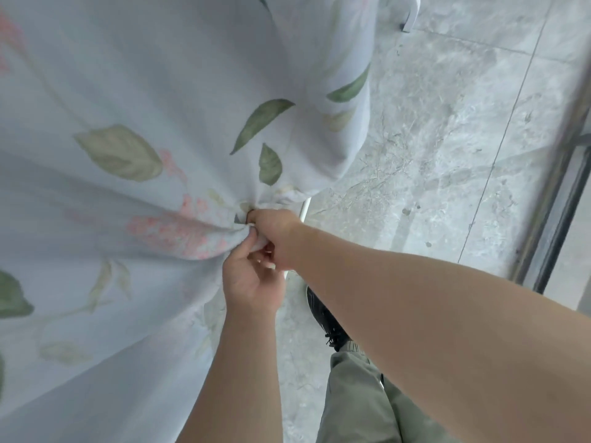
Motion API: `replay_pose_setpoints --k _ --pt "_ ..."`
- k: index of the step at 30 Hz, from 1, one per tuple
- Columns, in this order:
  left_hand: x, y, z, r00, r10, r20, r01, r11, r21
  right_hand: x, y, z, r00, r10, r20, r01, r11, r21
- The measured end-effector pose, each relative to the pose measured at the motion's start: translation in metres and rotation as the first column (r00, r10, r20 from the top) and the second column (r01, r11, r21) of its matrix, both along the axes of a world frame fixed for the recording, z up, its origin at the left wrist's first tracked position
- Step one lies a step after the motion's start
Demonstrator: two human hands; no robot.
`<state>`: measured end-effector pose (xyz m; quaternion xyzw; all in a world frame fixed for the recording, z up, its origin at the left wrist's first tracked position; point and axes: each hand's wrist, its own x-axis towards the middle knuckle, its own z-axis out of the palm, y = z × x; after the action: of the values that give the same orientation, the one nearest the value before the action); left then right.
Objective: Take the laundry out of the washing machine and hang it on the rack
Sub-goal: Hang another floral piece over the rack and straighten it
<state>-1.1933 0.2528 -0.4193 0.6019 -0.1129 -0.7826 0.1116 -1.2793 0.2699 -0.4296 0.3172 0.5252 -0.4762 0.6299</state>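
Grey marbled floor tiles (447, 139) fill the right side of our view, and a dark metal door track (556, 203) runs down the far right edge.

Now to the laundry. The sheet (144, 91), pale with green leaves and pink blossoms, covers the whole left half and climbs to the top of the view. It is draped and drawn taut, and every crease runs toward one gathered point near the middle.

That is where we have both hands on it. Our right hand (275, 231) comes in from the right with its fingers curled tight round the bunched cloth, the back of the hand toward us. Just under it and touching it, our left hand (252, 282) comes up from below. Its thumb and forefinger pinch a small white fold of the same sheet, and the other fingers are tucked in. Neither hand is open.

Right behind the knuckles a white rack tube (305, 207) peeks out from under the sheet's edge and slants downward; cloth hides the rest of it. At the top, beside the hanging fabric, a dark-capped foot (405, 26) sits on the tiles.

Below our arms we see a black laced shoe (326, 318) on the floor and olive trousers (358, 394).
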Motion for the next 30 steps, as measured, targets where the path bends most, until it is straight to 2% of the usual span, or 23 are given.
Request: replay_pose_setpoints --k 3,6,10,12,15,18,19,20,22,24,26,30 --pt "0.002 -0.009 0.004 0.997 -0.039 0.06 0.044 0.995 -0.094 -0.004 0.003 -0.002 0.996 0.06 -0.063 -0.06 0.998 -0.005" --pt "0.014 -0.02 0.007 0.98 -0.045 0.193 0.065 0.993 -0.103 -0.013 0.007 -0.004 0.99 -0.089 -0.112 0.085 0.996 -0.036" --pt "0.018 -0.038 0.006 0.97 -0.001 0.244 0.039 0.987 -0.154 -0.011 -0.003 0.001 0.971 -0.238 -0.035 0.234 0.967 -0.099" --pt "0.013 -0.048 0.004 0.961 0.009 0.276 0.039 0.985 -0.166 -0.014 -0.009 0.01 0.937 -0.348 0.008 0.343 0.921 -0.184" --pt "0.01 -0.066 0.004 0.955 0.003 0.296 0.051 0.984 -0.172 -0.041 -0.011 0.013 0.827 -0.557 0.074 0.557 0.799 -0.226" --pt "0.01 -0.085 0.006 0.956 0.068 0.286 -0.017 0.984 -0.177 -0.079 -0.008 0.01 0.759 -0.638 0.129 0.648 0.718 -0.255" --pt "0.01 -0.092 0.006 0.954 0.124 0.273 -0.076 0.981 -0.179 -0.087 -0.011 0.012 0.775 -0.616 0.139 0.629 0.732 -0.262" --pt "0.011 -0.096 0.008 0.951 0.187 0.248 -0.146 0.974 -0.175 -0.091 -0.016 0.015 0.828 -0.551 0.105 0.558 0.792 -0.25" --pt "0.009 -0.1 0.013 0.941 0.275 0.195 -0.249 0.957 -0.151 -0.089 -0.029 0.014 0.944 -0.327 -0.028 0.317 0.93 -0.184" --pt "0.004 -0.099 0.018 0.934 0.299 0.195 -0.277 0.952 -0.13 -0.078 -0.037 0.014 0.989 -0.113 -0.093 0.102 0.988 -0.115" --pt "-0.007 -0.09 0.023 0.933 0.294 0.206 -0.277 0.955 -0.109 -0.071 -0.042 0.011 0.992 -0.081 -0.096 0.073 0.994 -0.087" --pt "-0.024 -0.056 0.028 0.963 0.256 0.089 -0.254 0.967 -0.029 -0.069 -0.048 0.008 0.988 -0.099 -0.122 0.089 0.993 -0.08"
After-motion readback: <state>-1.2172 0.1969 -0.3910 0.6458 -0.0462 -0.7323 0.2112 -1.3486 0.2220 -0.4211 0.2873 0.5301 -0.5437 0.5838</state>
